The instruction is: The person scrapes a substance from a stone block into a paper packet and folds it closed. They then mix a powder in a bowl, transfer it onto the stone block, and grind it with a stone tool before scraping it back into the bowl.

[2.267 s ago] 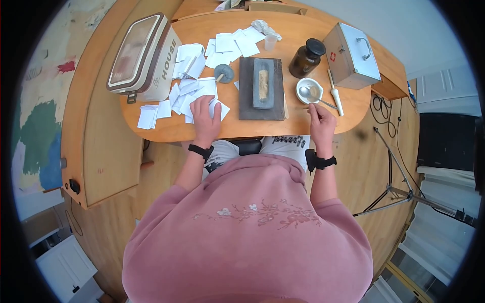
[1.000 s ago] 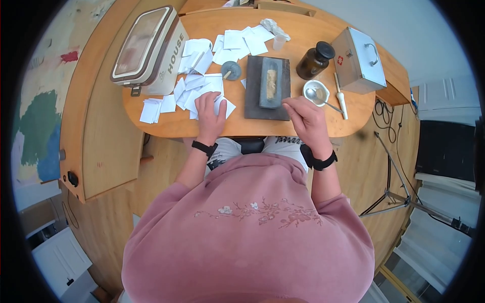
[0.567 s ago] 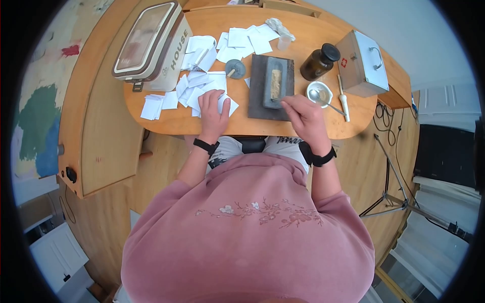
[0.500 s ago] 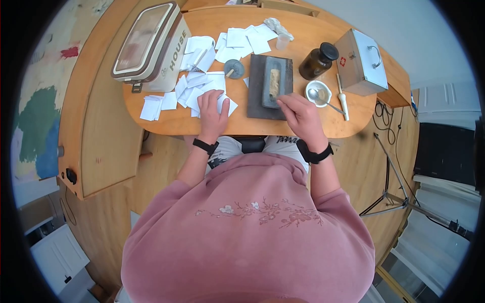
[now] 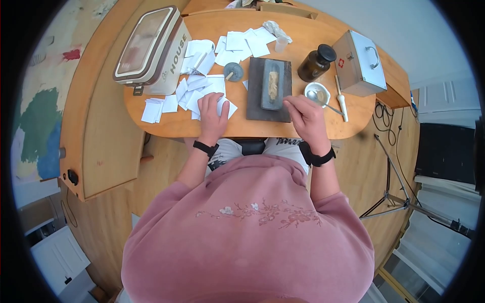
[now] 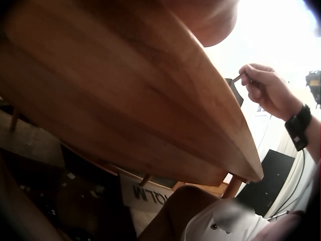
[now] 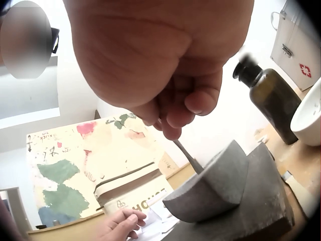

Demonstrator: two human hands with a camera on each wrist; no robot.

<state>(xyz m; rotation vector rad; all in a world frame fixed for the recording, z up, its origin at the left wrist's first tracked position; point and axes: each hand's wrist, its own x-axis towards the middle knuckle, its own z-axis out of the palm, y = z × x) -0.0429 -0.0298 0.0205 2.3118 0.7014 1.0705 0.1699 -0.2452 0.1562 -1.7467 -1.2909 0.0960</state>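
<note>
My right hand (image 5: 307, 116) pinches a slim metal tool (image 7: 188, 156) with a flattened end, at the near end of a grey stone grinding trough (image 5: 265, 85). The tool slants down into the trough in the right wrist view. Tan powdery matter (image 5: 273, 85) lies along the hollow. Under the trough sits a dark flat slab (image 5: 254, 101). My left hand (image 5: 211, 113) rests with relaxed fingers on loose white paper sheets (image 5: 191, 87), left of the slab. A round grey grinding wheel (image 5: 236, 68) with a wooden axle lies between the papers and the slab.
At the right stand a brown glass bottle (image 5: 314, 65), a white bowl (image 5: 326, 90) with a metal spoon (image 5: 333, 109), a white pestle (image 5: 342, 105) and a silver first-aid case (image 5: 359, 63). A cream lidded box (image 5: 169, 70) is at the left, a small clear cup (image 5: 281, 44) at the back.
My right hand has moved left from beside the bowl to the trough's near end, then made small shifts there. The left hand has stayed on the papers.
</note>
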